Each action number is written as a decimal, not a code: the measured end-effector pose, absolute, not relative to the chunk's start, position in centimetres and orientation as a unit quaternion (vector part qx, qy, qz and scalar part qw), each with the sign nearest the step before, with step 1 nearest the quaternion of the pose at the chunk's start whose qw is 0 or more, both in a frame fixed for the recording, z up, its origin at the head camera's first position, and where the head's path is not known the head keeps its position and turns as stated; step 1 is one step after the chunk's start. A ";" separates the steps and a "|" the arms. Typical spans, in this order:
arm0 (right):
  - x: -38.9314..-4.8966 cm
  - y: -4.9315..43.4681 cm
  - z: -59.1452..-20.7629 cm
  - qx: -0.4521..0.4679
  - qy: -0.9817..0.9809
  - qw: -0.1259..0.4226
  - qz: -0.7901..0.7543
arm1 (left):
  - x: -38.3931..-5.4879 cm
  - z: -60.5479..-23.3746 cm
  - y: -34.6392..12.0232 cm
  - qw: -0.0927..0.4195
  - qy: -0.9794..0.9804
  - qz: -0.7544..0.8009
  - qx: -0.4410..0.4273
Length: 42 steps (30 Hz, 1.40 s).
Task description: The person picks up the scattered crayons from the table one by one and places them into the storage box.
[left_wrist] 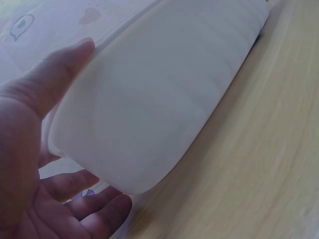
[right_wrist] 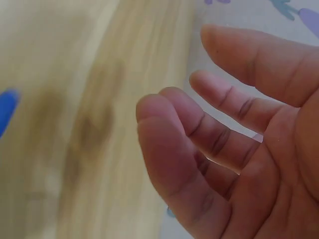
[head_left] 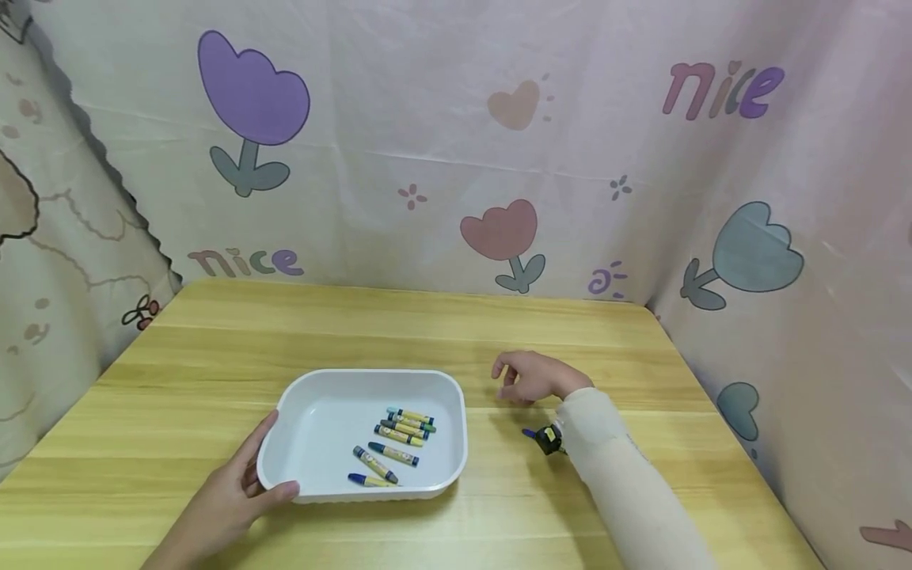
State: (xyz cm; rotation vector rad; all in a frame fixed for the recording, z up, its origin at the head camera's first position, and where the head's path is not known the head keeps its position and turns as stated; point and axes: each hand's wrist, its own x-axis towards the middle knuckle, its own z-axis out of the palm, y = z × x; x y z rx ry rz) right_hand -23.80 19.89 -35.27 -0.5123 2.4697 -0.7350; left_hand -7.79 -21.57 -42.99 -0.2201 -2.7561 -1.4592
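Note:
A white plastic tray [head_left: 324,434] sits on the wooden table, with several yellow-wrapped crayons [head_left: 394,454] in its right half; their ends are blue, green and grey. My left hand [head_left: 238,479] grips the tray's left front corner. In the left wrist view its thumb [left_wrist: 75,57] lies at the rim while the other fingers curl around the end wall. To the right of the tray, my right hand [head_left: 534,376] hovers over the table with loosely bent fingers and holds nothing. A blue crayon tip [head_left: 529,433] pokes out near the right wrist, the rest hidden.
The wooden table [head_left: 399,317] reaches back to a curtain [head_left: 399,111] printed with flowers and hearts, and more curtain hangs at both sides. A small black device [head_left: 549,439] is at the right wrist, beside a light sleeve [head_left: 620,475].

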 end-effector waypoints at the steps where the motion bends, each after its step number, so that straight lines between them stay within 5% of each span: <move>1: -23.8 20.2 -35.4 -0.187 0.909 0.255 -0.271 | -7.8 -43.0 -21.6 0.006 -0.881 -0.467 -0.069; 24: -22.5 23.5 -37.6 -0.131 0.891 0.329 -0.284 | -7.6 -43.1 -21.7 0.009 -0.867 -0.492 -0.078; 42: -22.5 23.6 -37.8 -0.152 0.906 0.301 -0.255 | -7.6 -43.2 -21.7 0.014 -0.869 -0.488 -0.080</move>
